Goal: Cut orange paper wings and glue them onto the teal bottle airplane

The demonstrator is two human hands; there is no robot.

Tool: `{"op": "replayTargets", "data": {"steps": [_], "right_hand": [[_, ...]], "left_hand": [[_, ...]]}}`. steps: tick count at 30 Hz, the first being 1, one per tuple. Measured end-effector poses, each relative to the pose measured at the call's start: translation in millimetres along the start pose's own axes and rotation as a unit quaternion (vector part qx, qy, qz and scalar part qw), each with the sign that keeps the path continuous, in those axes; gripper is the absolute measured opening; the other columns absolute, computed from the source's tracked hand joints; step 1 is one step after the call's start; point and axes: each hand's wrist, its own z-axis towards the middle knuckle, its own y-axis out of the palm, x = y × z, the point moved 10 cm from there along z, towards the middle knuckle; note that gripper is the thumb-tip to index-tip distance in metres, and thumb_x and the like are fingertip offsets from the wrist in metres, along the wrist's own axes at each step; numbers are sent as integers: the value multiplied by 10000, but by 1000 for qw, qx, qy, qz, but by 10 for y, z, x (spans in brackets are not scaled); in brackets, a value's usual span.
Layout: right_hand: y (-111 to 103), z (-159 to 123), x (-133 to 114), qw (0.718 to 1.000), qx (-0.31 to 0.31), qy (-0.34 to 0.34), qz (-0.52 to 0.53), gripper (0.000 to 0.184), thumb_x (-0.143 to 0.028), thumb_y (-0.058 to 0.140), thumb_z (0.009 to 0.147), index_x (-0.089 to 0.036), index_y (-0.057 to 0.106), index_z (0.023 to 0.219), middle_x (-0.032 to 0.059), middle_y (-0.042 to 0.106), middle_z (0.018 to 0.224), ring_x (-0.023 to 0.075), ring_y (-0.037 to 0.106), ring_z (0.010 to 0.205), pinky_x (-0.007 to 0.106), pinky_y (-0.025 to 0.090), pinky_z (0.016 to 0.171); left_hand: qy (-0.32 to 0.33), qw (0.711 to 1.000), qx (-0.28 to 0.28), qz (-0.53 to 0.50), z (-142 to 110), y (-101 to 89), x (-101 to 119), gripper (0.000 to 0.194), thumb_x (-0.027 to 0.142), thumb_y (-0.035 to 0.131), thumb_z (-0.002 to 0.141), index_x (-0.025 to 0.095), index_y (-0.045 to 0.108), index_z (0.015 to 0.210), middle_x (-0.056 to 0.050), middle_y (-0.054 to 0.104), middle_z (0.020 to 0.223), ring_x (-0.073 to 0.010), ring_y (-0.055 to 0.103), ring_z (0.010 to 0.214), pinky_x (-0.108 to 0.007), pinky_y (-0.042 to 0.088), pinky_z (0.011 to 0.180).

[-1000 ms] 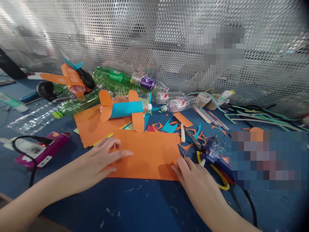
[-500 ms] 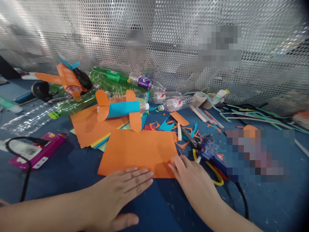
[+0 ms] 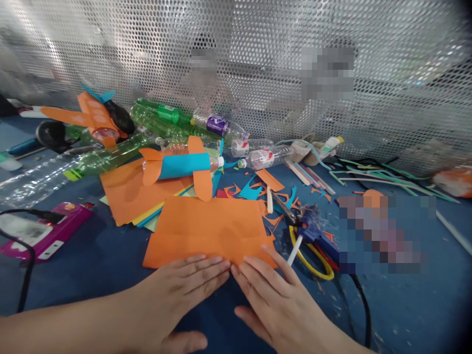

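An orange sheet of paper (image 3: 206, 221) lies in front of me, with a crease running across its width. My left hand (image 3: 188, 290) rests flat on its near edge, fingers extended together and thumb apart. Beside it my right hand (image 3: 269, 290) also lies flat on the near edge, fingers spread a little. The fingertips of the two hands almost meet at the middle of that edge. Just beyond the sheet is a small bottle model with a blue paper wrap (image 3: 184, 166) and orange paper fins.
A stack of coloured paper (image 3: 121, 191) lies behind the sheet. To the right are a blue glue gun (image 3: 319, 236), yellow-handled scissors (image 3: 324, 271) and paper scraps (image 3: 252, 187). A magenta power strip (image 3: 55, 231) sits left. Plastic bottles (image 3: 258, 157) lie before a perforated metal panel (image 3: 258, 59).
My right hand has opened from its pinch at the sheet's right side and moved left, flattening along the near edge. The left hand stays on the paper. The view has shifted slightly.
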Motion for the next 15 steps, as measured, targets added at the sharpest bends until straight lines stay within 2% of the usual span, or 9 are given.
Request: {"op": "replayTargets", "data": {"steps": [5,10,15], "right_hand": [[-18,-8,-3,1000,6,7,-7,291,-317,475,906,-159,632,1094,15,695,1021,158,547,1007,405,209,1096],[-100,-22,-10,998,14,11,-53,239,-193,449,899,-180,686,931,10,713,924,174,571,941,466,223,1072],[-118,-60,68,994,-29,50,-88,256,-128,440,860,-176,691,862,52,711,864,211,589,904,498,292,1013]], "left_hand": [[-8,1000,-19,-6,16,-2,13,730,470,460,873,285,36,1438,-14,151,1490,-249,226,1347,-387,199,1116],[-21,999,-18,-29,3,-64,11,685,422,483,874,338,87,1427,14,190,1481,-241,260,1335,-390,226,1108],[-85,996,-11,4,-267,-32,-146,785,447,568,807,371,82,1419,12,224,1472,-264,310,1313,-395,316,1070]]}}
